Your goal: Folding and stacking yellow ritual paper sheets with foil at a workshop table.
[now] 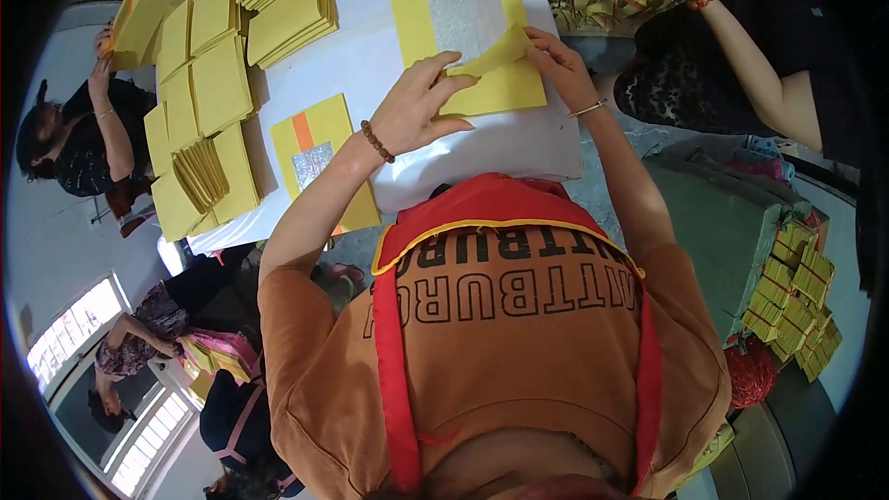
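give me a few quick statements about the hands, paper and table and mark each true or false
1. The right hand pinches the yellow sheet. True.
2. The left hand is clenched into a fist. False: its fingers are spread.
3. A brown bead bracelet circles the left wrist. True.
4. The apron is blue. False: the apron is red with yellow trim.
5. Yellow paper stacks sit on the table's left side. True.
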The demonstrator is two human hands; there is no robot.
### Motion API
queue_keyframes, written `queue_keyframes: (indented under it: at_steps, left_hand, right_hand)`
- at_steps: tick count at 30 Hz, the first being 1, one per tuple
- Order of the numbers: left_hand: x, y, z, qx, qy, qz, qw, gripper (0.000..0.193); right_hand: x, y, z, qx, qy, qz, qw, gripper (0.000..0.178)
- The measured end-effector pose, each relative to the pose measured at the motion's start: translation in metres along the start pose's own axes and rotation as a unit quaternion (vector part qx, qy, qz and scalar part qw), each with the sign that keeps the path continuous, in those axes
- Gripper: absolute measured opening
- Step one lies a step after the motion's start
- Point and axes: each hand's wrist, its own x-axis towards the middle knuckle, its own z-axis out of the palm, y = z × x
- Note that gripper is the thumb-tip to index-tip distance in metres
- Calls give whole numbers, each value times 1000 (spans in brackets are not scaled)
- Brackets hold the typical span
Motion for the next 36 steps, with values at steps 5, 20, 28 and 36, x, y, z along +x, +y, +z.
queue_keyframes:
  at_steps: [5, 20, 28, 36]
  left_hand:
    - [3, -7, -3, -4, -48, -21, 999, 43]
    - [4, -7, -1, -48, 30, -109, 992, 23]
    - [-22, -40, -12, 1, 27, -48, 998, 43]
    - [-18, -41, -15, 30, 84, -63, 994, 29]
  right_hand:
    - [1, -13, 6, 47, 28, 66, 996, 30]
    - [4, -10, 10, -81, 0, 5, 997, 20]
    - [6, 4, 0, -56, -9, -43, 997, 23]
    - [26, -37, -9, -501, -74, -265, 820, 22]
